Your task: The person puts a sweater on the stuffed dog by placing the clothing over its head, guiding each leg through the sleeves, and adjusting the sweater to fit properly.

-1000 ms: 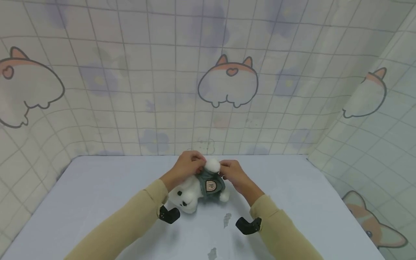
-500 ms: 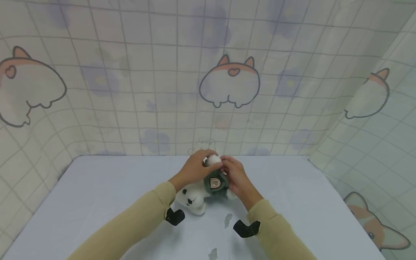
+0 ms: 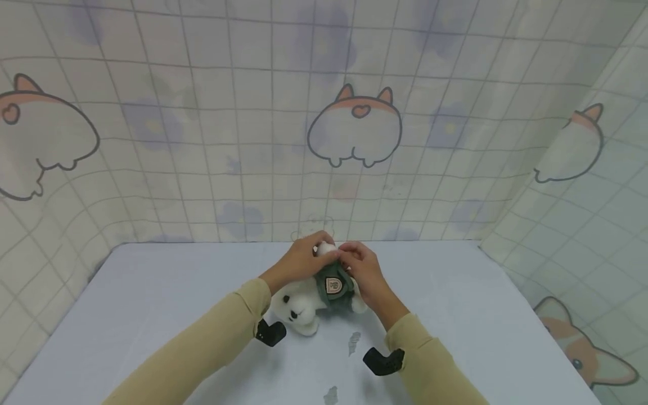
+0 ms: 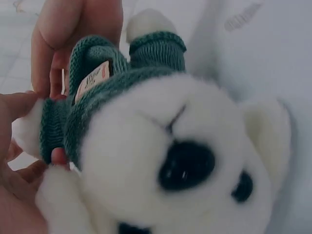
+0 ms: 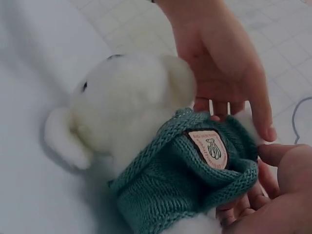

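A white stuffed animal (image 3: 297,306) in a green knitted sweater (image 3: 338,301) lies on its side, head toward the left. Its large dark nose (image 4: 186,165) fills the middle of the left wrist view. My left hand (image 3: 300,260) grips its raised front leg, thumb and fingers around the sleeve and white paw (image 3: 325,248). Right beside that thumb, my right hand (image 3: 367,271) pinches the sweater's sleeve edge with thumb and fingertips. The pale patch (image 5: 208,148) on the sweater faces the right wrist camera. Fingers behind the leg are partly hidden.
The toy rests on a white table (image 3: 167,304), near its back edge. Grey worn marks (image 3: 331,395) show on the surface. A checked curtain (image 3: 253,140) with cartoon corgis stands behind and along both sides. Black wrist cameras (image 3: 383,361) hang below the sleeves.
My left hand has moved from beside the paw to around it. My right hand has come in closer to the left thumb. The toy has shifted slightly right.
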`<state>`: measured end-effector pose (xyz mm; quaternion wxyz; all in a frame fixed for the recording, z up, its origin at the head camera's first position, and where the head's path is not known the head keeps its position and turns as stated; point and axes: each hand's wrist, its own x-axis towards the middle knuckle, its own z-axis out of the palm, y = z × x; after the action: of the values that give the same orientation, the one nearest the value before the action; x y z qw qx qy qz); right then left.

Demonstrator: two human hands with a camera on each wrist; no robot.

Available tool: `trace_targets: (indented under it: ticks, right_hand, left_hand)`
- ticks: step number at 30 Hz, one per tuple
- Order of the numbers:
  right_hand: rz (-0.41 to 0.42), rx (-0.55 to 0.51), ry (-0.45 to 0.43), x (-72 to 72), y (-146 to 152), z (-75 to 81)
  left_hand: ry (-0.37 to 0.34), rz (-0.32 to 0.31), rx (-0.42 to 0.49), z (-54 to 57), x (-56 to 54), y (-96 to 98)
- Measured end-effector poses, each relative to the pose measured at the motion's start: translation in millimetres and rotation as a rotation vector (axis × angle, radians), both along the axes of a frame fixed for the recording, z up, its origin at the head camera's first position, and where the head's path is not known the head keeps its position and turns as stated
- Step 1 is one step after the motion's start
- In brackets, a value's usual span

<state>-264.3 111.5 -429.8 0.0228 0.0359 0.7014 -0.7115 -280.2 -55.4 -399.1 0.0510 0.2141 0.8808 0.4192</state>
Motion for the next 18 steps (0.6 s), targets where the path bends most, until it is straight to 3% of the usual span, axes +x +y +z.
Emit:
trace_targets:
  ticks: [3,8,12,18]
  right_hand:
    - [0.021,0.089,0.012,2.3,1.1,0.0]
    - [0.041,0.144,0.046,6.3,3.7,2.0]
    - [0.039,0.204,0.087,7.1,5.6,4.7]
    - [-0.047,0.292,0.095,1.4,14.7,3.8]
  left_hand:
    - [-0.053,0.037,0.054,-3.1,-2.2,-0.4]
    - [-0.092,0.070,0.106,-1.4,-4.5,-1.1]
    - [-0.094,0.049,0.077,2.1,-3.8,-2.9]
    - [-0.107,0.032,0.042,1.8,-0.6,-14.4]
